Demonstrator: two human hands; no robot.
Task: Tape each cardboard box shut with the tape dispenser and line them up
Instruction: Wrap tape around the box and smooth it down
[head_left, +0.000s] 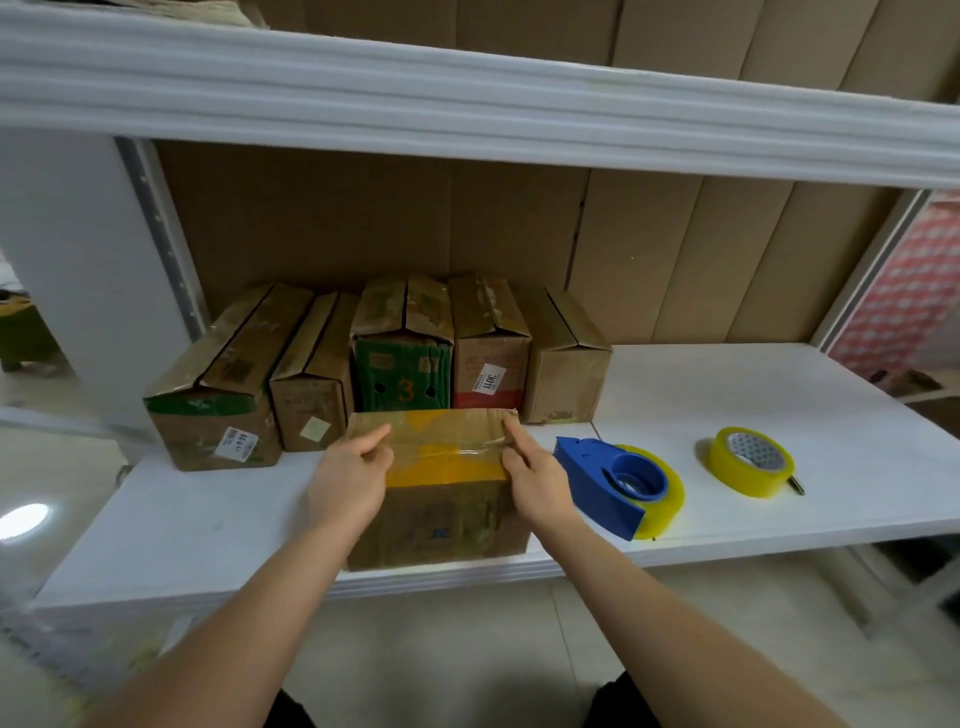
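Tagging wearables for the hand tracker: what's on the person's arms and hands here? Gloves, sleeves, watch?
Nothing worn on either. The left hand and right hand are bare, without gloves, rings or a watch. Both forearms are uncovered to the frame's bottom edge; no sleeve shows. Dark clothing appears between the arms at the bottom.

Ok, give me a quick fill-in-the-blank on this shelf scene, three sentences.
1. Both hands, left hand and right hand, rest on the front box, which has ____ tape across its top.
2. The row at the back holds ____ boxes.
3. The tape dispenser is coloured ____.

Missing: yellow; five; blue
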